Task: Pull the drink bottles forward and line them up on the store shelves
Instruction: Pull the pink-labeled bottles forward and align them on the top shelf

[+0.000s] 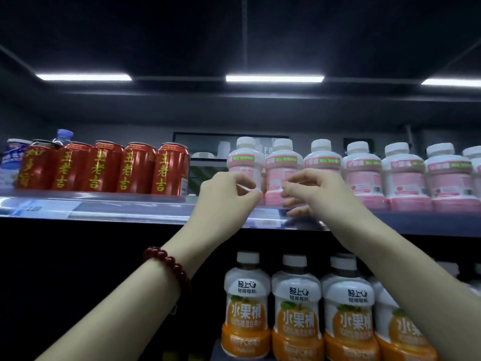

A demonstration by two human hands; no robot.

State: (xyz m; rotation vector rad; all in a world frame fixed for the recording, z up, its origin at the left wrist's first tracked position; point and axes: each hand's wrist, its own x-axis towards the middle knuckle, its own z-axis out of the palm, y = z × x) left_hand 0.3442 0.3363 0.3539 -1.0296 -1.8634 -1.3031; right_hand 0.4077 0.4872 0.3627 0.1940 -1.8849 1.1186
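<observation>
Both hands reach up to the top shelf [130, 208]: the left hand [229, 196] pinches the leftmost pink bottle [244, 168], and the right hand [309, 191] curls round the second [281, 173]. Seven squat, white-capped plastic pink bottles stand in a row, five glossy red cans [104, 166] to their left. Four orange bottles [246, 303] stand below.

We see two bare forearms, no sleeves showing on either, rising from the lower corners of the frame toward its middle. Around the wrist of our left hand [226, 196], at lower left, we wear a bracelet [169, 267] of round, glossy dark red beads. Our right hand [309, 191] carries no rings or watch that we can make out.
</observation>
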